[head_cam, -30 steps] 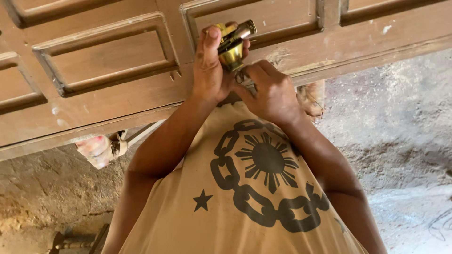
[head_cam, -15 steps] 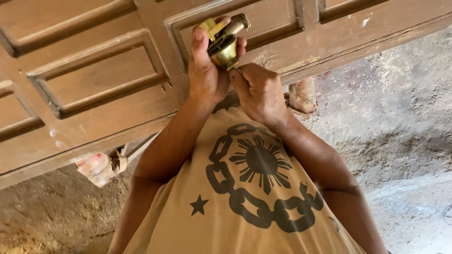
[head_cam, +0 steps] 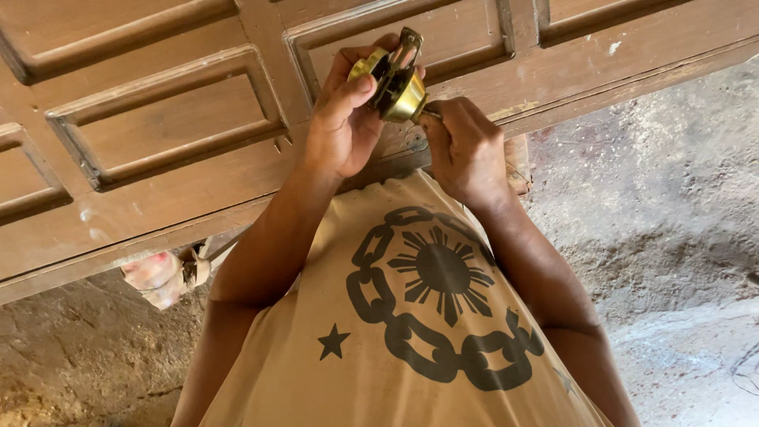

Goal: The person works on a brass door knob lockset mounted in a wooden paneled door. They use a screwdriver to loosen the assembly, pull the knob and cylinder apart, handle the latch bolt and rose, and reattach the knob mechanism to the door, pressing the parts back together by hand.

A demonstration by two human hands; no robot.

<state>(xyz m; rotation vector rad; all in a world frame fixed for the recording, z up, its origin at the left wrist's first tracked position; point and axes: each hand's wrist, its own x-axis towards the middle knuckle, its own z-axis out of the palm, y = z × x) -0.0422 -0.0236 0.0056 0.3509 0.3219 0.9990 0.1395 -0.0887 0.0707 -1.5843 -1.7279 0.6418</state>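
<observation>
Above the near edge of the panelled wooden door [head_cam: 158,134], which lies flat across the far part of the view, both hands are raised over a brass door-knob assembly [head_cam: 395,83]. The left hand [head_cam: 341,126] is curled round the knob from the left, thumb pressed on its rim, fingers wrapped behind it. The right hand [head_cam: 466,150] is bunched just right of the knob, fingertips pinched on what appears to be a thin tool or pin [head_cam: 431,115] at the knob's base; the tool itself is too small to identify. A dark latch plate [head_cam: 407,46] projects from the far side of the assembly. In my judgement the step is an adjustment at the neck of the knob, held clear of the door. To do it well, the left hand should keep the assembly from turning while the right hand works, with pressure in line with the tool so that it does not slip off the brass. Holding the work over the door, rather than over the rough earthen floor [head_cam: 672,237], would let a small part that drops be found. A pink and white object [head_cam: 158,273] lies near left, below the door's edge, well apart from the work.
</observation>
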